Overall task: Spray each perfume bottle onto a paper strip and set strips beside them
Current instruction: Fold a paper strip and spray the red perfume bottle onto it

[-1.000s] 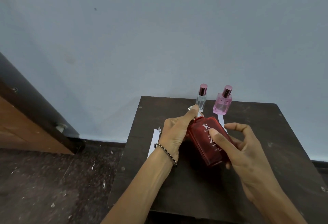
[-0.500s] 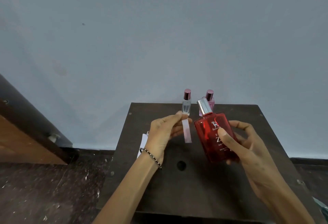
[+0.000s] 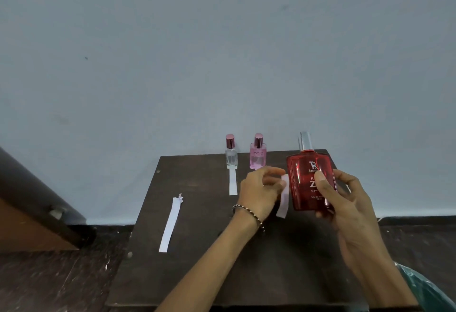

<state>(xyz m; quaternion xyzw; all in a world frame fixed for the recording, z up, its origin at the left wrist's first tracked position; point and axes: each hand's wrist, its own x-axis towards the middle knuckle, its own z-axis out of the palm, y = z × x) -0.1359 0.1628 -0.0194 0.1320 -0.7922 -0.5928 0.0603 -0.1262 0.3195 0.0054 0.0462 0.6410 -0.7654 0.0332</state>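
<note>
My right hand (image 3: 345, 203) grips a large red perfume bottle (image 3: 304, 183) with a silver sprayer, held upright above the dark table (image 3: 197, 262). Just left of the bottle, my left hand (image 3: 259, 190) pinches a white paper strip (image 3: 283, 203) that hangs down. A small clear bottle (image 3: 231, 153) and a pink bottle (image 3: 258, 155), both with rose caps, stand at the table's far edge. A strip (image 3: 233, 183) lies in front of the clear bottle. Any strip in front of the pink bottle is hidden by my left hand.
A longer white strip (image 3: 170, 225) lies over the table's left edge. A pale blue wall (image 3: 222, 52) rises right behind the table. A dark wooden piece (image 3: 29, 203) slants at the left over a dusty floor (image 3: 49, 284).
The red bottle moved right and stands more upright. My left hand followed to the right with its strip. The view shifted, so the strip by the clear bottle now shows.
</note>
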